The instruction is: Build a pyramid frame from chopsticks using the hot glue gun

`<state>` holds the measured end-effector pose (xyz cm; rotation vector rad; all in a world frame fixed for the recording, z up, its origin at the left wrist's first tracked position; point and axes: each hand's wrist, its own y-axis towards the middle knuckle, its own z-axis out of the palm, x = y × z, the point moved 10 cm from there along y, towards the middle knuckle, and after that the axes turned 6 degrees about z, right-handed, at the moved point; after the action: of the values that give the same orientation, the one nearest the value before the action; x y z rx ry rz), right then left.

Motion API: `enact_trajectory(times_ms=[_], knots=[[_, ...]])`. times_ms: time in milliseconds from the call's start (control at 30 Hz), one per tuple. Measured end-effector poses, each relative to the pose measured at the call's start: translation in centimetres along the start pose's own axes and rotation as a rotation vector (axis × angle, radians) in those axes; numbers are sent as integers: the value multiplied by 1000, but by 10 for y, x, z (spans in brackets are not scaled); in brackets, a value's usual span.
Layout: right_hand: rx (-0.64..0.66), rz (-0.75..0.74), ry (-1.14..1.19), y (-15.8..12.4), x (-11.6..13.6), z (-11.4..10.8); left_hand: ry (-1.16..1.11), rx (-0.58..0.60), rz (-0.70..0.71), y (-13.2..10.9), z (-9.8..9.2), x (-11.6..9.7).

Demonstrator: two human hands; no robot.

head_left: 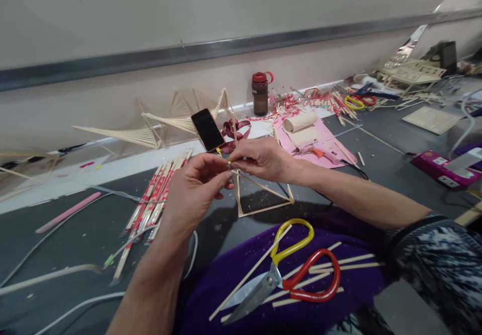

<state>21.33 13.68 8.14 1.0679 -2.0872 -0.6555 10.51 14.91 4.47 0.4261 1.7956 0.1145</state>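
Observation:
A small open frame of thin wooden chopsticks stands on the dark table, its sticks rising toward my fingers. My left hand pinches the frame's upper corner between thumb and fingers. Right beside it, my right hand has its fingertips closed at the same corner, where a small pale stick end shows. The fingers cover most of that joint. Below, on purple cloth, lie open-bladed scissors with one yellow and one red handle, among several loose chopsticks.
Wrapped chopsticks lie left of my hands. Behind stand a phone, a bottle and fanned stick structures. A pink glue gun and cardboard tube lie on pink paper. Cables cross the left side.

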Motion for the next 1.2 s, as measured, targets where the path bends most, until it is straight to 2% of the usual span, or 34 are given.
enact_trajectory(times_ms=[600, 1200], knots=[[48, 24, 4, -2, 0, -1, 103, -72, 41, -9, -2, -8], [76, 16, -5, -1, 0, 4, 109, -101, 53, -11, -4, -12]])
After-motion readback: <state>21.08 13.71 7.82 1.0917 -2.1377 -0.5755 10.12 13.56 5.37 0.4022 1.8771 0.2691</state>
